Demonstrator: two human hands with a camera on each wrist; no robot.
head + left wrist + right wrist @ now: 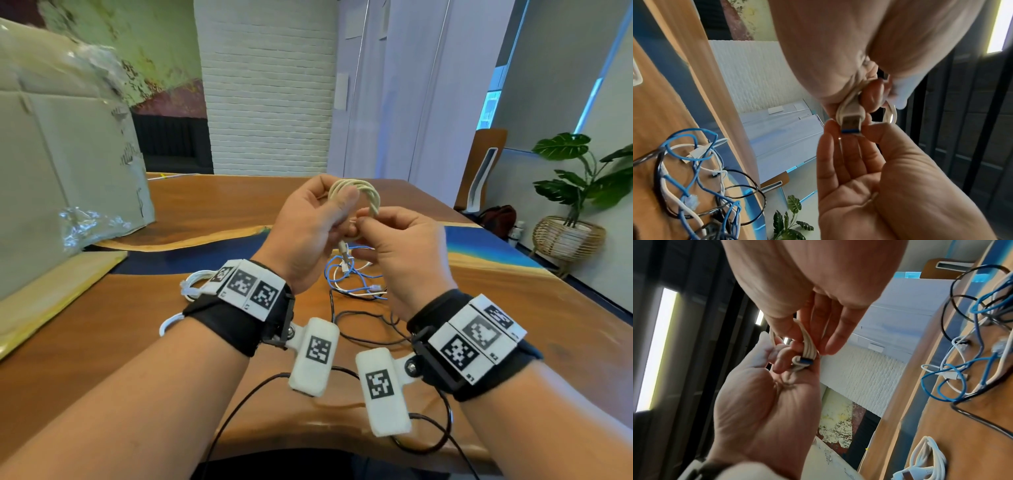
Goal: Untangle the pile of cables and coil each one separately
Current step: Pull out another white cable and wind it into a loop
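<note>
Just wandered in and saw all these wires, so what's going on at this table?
A person is sorting a tangle of cables. Both hands hold a cream cable coil above the wooden table: the left hand grips the loops, while the right hand pinches the strand by its USB plug. One white coiled cable already lies on the table. The blue, white and black cable pile is still knotted together beneath the hands.
</note>
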